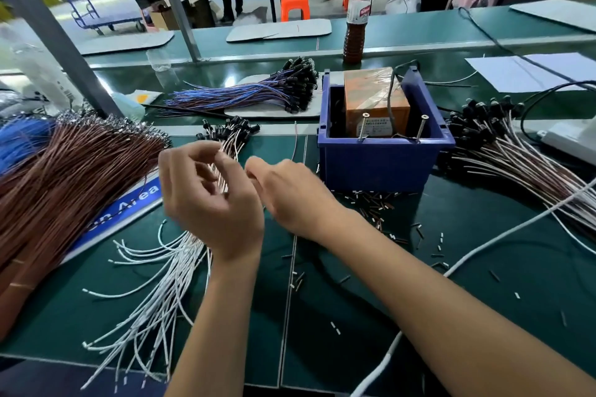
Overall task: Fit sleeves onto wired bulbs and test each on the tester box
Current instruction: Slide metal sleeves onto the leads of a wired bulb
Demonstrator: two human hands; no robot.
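One bunch of wired bulbs (222,151) runs through my left hand (206,196), black bulb heads fanned out on the far side and white leads (154,293) spilling toward me over the green mat (483,267). My left fingers curl round the bunch, thumb and forefinger pinching near the top. My right hand (290,193) sits just beside the left, its fingertips turned in toward the bunch; they are hidden from me, so I cannot tell whether they grip anything.

Just right of my hands stands the blue bin (383,158), and inside it the tester box (375,100), orange-brown and wrapped in clear film, with two screws (364,126) sticking up at its near edge. Loose sleeves (374,203), small brown and white pieces, lie scattered on the mat against the bin's near wall and farther toward me.

To the right of the bin lies another heap of bulbs (490,129) with pale leads trailing away right. Behind my hands, on a grey pad, lies a bundle of blue and brown wires (251,93) with black ends. At my left a thick sheaf of brown wire (64,171) covers part of a blue sign (129,203). A bottle (356,19) of brown liquid stands beyond the bin, and a white cable (483,245) crosses the mat on my right.
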